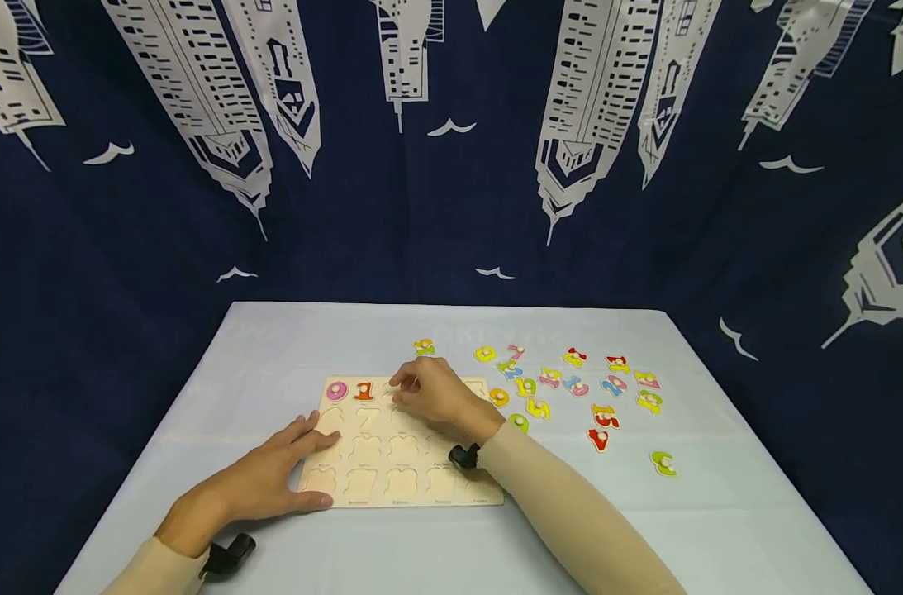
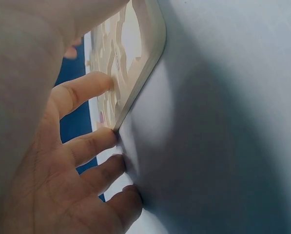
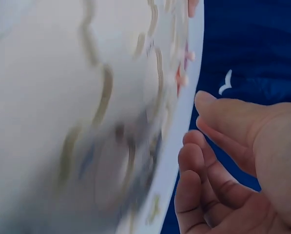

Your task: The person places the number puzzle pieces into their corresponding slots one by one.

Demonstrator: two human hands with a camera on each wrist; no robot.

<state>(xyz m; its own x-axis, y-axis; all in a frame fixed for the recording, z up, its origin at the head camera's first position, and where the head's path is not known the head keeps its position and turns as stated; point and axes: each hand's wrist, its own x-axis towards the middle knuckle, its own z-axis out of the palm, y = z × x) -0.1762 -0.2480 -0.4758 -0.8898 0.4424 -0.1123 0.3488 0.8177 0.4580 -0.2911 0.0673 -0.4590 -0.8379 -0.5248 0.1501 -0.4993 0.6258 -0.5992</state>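
A pale wooden puzzle board [image 1: 383, 463] with shaped recesses lies on the table. A pink 0 piece [image 1: 336, 391] and an orange-red 1 piece [image 1: 364, 391] sit in its top row. My left hand [image 1: 261, 475] rests at the board's left edge, thumb near the lower corner; in the left wrist view its spread fingers [image 2: 89, 146] touch the board's side and top. Over the top row, just right of the 1, hovers my right hand [image 1: 439, 397]. Its fingers [image 3: 189, 195] are loosely bent in the right wrist view, apart from the thumb, with no piece visible between them.
Several colourful number and sign pieces lie scattered right of the board, among them a red piece [image 1: 598, 440] and a green one [image 1: 662, 464]. A yellow-green piece [image 1: 424, 347] lies beyond the right hand. The white table [image 1: 273, 364] ends at a dark blue patterned cloth [image 1: 421, 207].
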